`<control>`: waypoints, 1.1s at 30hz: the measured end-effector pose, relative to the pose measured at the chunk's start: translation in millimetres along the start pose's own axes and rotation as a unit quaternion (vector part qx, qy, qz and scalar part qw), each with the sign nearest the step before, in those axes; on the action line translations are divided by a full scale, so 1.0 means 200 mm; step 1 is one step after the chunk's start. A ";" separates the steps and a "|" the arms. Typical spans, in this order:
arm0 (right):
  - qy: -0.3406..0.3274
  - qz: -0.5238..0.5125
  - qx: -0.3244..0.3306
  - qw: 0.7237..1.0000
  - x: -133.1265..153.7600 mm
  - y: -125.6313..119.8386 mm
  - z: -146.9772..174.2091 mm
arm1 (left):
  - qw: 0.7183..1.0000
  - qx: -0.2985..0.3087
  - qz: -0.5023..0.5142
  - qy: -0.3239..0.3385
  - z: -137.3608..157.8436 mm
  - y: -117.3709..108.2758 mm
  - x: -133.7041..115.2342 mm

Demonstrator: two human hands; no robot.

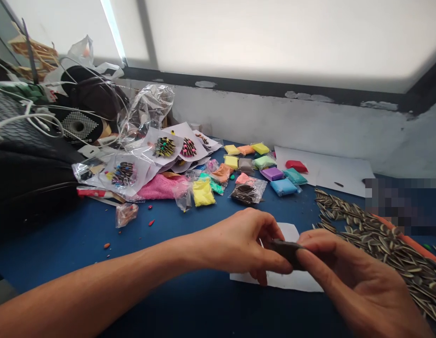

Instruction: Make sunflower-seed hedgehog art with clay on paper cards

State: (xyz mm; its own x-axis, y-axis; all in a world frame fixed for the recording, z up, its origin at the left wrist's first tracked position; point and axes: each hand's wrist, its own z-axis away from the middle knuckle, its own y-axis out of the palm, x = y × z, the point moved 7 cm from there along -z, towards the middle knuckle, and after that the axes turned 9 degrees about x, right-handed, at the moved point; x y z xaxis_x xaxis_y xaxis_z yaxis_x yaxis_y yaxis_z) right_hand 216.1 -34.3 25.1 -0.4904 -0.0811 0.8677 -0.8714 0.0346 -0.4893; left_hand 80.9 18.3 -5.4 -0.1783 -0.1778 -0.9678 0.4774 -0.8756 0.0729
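Between both hands is a dark lump of modelling clay point(289, 252). My left hand point(244, 244) pinches its left end between thumb and fingers, and my right hand point(352, 277) grips the right end with thumb and forefinger. Under them lies a white sheet of paper point(291, 280), partly covered by the hands. Just beyond my left hand is an opened clear packet of dark brown clay point(245, 191). A spread of striped sunflower seeds point(383, 244) lies close to the right hand.
Coloured clay packets, among them a blue one point(283, 187) and a yellow one point(203, 193), sit mid-table. Paper sheets bearing seed-and-clay pieces point(165, 146) stand behind a pink cloth point(160, 187). A black bag point(27, 173) fills the left; a white board point(323, 164) lies at the back right.
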 end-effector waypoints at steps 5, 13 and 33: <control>0.039 -0.054 -0.049 0.997 -0.02 -0.01 0.03 | 1.000 -0.018 -0.003 0.015 0.00 -0.01 -0.03; -0.004 0.056 0.053 0.997 -0.02 0.03 0.00 | 0.992 -0.014 -0.123 0.012 0.04 0.07 -0.03; -0.021 0.044 -0.043 0.998 0.02 -0.10 -0.05 | 0.994 -0.041 -0.099 0.026 0.03 -0.04 -0.08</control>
State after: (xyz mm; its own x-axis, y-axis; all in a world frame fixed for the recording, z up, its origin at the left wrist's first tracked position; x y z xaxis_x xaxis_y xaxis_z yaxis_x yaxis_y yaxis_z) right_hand 232.2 -25.3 39.5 -0.5659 -0.1159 0.8163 -0.8234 0.1289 -0.5526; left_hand 75.8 25.1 10.2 -0.2317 0.0192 -0.9726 0.5064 -0.8513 -0.1374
